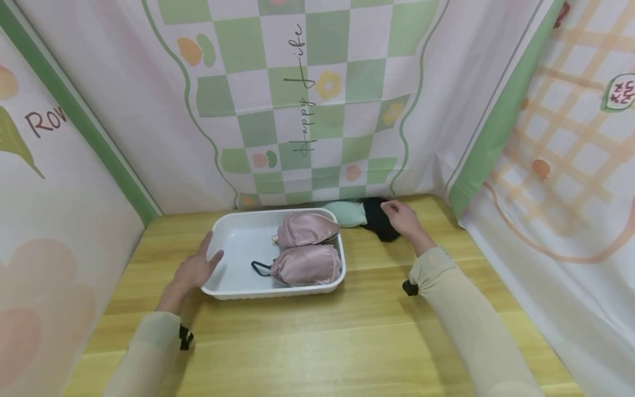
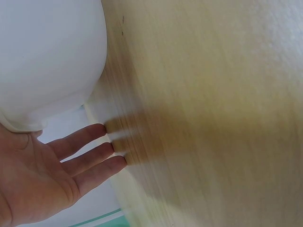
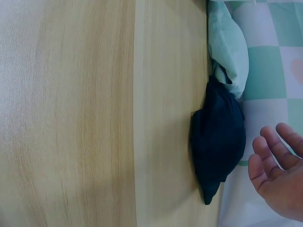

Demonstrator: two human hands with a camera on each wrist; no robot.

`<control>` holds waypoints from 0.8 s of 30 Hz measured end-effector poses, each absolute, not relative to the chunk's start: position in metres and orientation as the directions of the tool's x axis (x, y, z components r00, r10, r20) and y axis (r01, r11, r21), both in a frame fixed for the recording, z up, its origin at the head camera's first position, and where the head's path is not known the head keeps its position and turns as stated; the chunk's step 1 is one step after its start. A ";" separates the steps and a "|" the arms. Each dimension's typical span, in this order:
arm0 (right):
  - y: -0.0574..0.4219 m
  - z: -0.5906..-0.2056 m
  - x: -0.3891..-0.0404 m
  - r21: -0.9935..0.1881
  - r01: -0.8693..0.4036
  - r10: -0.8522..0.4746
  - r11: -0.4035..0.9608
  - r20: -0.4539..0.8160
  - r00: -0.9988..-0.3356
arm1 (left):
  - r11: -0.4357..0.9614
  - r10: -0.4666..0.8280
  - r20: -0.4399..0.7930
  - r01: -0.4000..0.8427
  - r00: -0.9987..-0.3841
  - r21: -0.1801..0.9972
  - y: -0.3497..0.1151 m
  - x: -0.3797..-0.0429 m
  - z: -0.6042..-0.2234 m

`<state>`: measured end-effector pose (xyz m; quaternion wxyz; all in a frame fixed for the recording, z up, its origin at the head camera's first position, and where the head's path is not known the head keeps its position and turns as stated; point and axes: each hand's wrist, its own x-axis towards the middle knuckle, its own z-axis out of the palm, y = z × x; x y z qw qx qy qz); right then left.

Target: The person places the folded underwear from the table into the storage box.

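Observation:
A white tray (image 1: 238,251) stands on the table. My left hand (image 1: 193,271) holds its left rim, thumb over the inside; in the left wrist view three fingers of this left hand (image 2: 47,175) stretch out straight beside the tray's outer wall (image 2: 52,56). Two pink satin, cup-shaped pieces, like folded bras, lie in the tray's right half: one at the back (image 1: 305,229), one in front (image 1: 307,266) with a dark strap loop. My right hand (image 1: 403,218) hovers by a black folded cloth piece (image 3: 218,139), fingers loosely bent, nothing seen in them. A mint-green piece (image 3: 228,49) touches the black one.
The wooden table (image 1: 317,342) meets a green-and-white checked curtain (image 1: 327,127) at the back edge, where the mint and black pieces lie. Printed cloth walls close in the left (image 1: 54,231) and right (image 1: 555,209) sides.

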<state>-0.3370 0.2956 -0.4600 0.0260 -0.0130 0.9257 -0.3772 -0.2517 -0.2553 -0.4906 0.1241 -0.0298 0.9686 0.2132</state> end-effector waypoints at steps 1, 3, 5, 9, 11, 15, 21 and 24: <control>0.296 -0.461 -0.338 -0.697 -0.002 -0.040 0.717 -0.038 -0.999 | 0.907 -0.006 -0.255 -0.113 -0.967 0.406 -0.255 -0.252 -0.491; 0.297 -0.463 -0.340 -0.691 -0.001 -0.031 0.723 -0.032 -0.999 | 0.905 -0.009 -0.258 -0.117 -0.966 0.408 -0.255 -0.252 -0.491; 0.297 -0.464 -0.342 -0.693 0.004 -0.024 0.721 -0.031 -0.999 | 0.904 -0.011 -0.260 -0.121 -0.966 0.410 -0.255 -0.252 -0.490; 0.299 -0.466 -0.344 -0.689 0.014 -0.019 0.724 -0.041 -0.999 | 0.904 -0.014 -0.257 -0.122 -0.966 0.410 -0.254 -0.252 -0.489; 0.299 -0.467 -0.343 -0.690 0.019 -0.017 0.723 -0.046 -0.999 | 0.904 -0.013 -0.256 -0.121 -0.967 0.410 -0.254 -0.252 -0.489; 0.302 -0.470 -0.343 -0.690 0.026 -0.012 0.724 -0.051 -0.999 | 0.903 -0.012 -0.253 -0.119 -0.967 0.412 -0.254 -0.252 -0.489; 0.305 -0.473 -0.341 -0.664 0.034 0.002 0.747 -0.049 -0.999 | 0.898 -0.011 -0.254 -0.121 -0.967 0.422 -0.255 -0.252 -0.491; 0.308 -0.475 -0.341 -0.620 0.015 0.010 0.785 -0.012 -1.000 | 0.899 -0.010 -0.251 -0.118 -0.968 0.421 -0.256 -0.253 -0.492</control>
